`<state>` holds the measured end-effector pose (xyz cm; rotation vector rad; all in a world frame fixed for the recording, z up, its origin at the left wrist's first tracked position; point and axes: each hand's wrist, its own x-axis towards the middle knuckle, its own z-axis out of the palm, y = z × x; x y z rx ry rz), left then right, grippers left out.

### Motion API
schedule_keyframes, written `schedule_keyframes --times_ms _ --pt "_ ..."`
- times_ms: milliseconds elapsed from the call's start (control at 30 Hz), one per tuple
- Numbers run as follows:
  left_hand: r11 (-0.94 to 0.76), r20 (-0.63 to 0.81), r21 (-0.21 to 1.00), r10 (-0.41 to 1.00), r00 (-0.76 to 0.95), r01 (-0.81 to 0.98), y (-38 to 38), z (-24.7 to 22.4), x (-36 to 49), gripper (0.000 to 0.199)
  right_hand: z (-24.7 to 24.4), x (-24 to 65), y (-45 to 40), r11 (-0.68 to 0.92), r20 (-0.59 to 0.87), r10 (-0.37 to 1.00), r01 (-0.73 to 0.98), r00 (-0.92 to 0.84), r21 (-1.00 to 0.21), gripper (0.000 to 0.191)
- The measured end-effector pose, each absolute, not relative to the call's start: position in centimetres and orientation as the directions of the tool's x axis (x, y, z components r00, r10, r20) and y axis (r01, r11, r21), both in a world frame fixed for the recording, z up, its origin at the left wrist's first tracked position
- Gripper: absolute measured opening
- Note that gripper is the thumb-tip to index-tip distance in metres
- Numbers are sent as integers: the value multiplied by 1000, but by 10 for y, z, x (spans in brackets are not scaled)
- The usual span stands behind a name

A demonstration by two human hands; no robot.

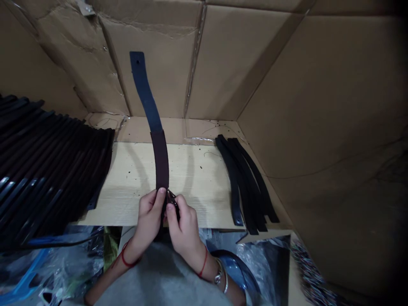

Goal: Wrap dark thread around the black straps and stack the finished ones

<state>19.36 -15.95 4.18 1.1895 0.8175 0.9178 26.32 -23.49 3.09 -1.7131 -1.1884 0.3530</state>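
A long strap (161,159), dark brown in its middle and dark blue toward a far end with a small hole, stretches away from me over the table. My left hand (149,214) is closed on its near part, thumb on top. Beside the strap's right edge, my right hand (183,223) is closed round small dark thread snips (172,199), whose pointed tips touch or nearly touch that edge. Fingers hide most of the snips and the strap's near end.
Many similar dark straps (54,170) are piled at the left, and several more (245,182) lie at the right. Cardboard walls (219,63) enclose the wooden table (127,187). Below its front edge are plastic bags (76,259) and a blue basin (239,272).
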Motion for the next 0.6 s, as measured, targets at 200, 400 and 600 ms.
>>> schedule_keyframes --times_ms 200,400,600 --pt "116 -40 982 899 436 -150 -163 41 193 49 30 264 -235 -17 344 804 597 485 -802 21" --pt "111 -29 982 893 449 -156 -166 40 194 50 30 266 -236 -28 427 780 706 458 -707 21" --pt "97 -21 983 900 434 -154 -167 37 193 52 28 268 -236 -7 437 781 706 446 -708 22"
